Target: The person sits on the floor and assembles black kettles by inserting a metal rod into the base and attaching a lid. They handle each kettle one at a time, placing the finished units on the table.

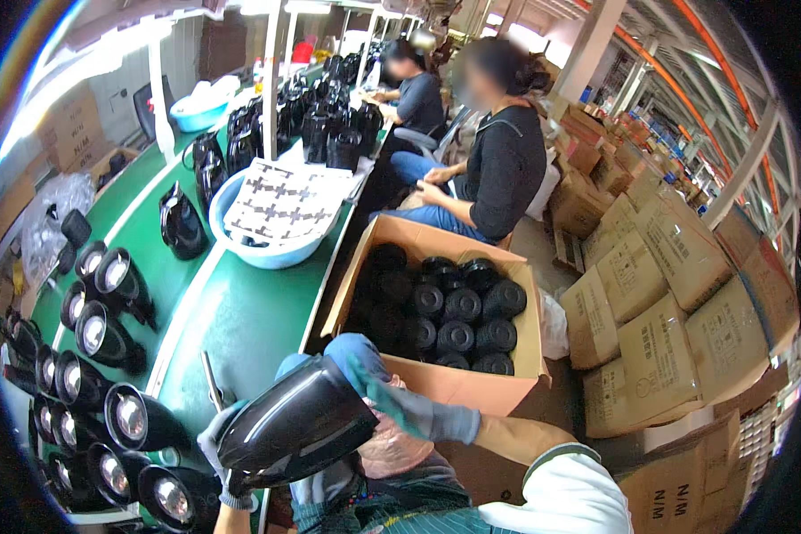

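Across my lap lies a glossy black jug body (298, 425), tilted with its wider end up to the right. My left hand (218, 449), in a grey glove, is closed around its lower left end. My right hand (409, 408), gloved in grey and green, rests against the wider right end, its fingers partly blurred at the rim. Just beyond the left hand a slim metal rod (211, 381) stands up at the bench edge. Below the jug and between my arms some clear pinkish plastic (396, 449) shows.
On the green bench (240, 311) stand several black jugs (129, 418) with shiny liners. A blue basin (271, 256) carries printed sheets (287, 200). An open carton (454, 387) holds black round parts. Two people sit farther along. Stacked cartons (654, 356) line the right.
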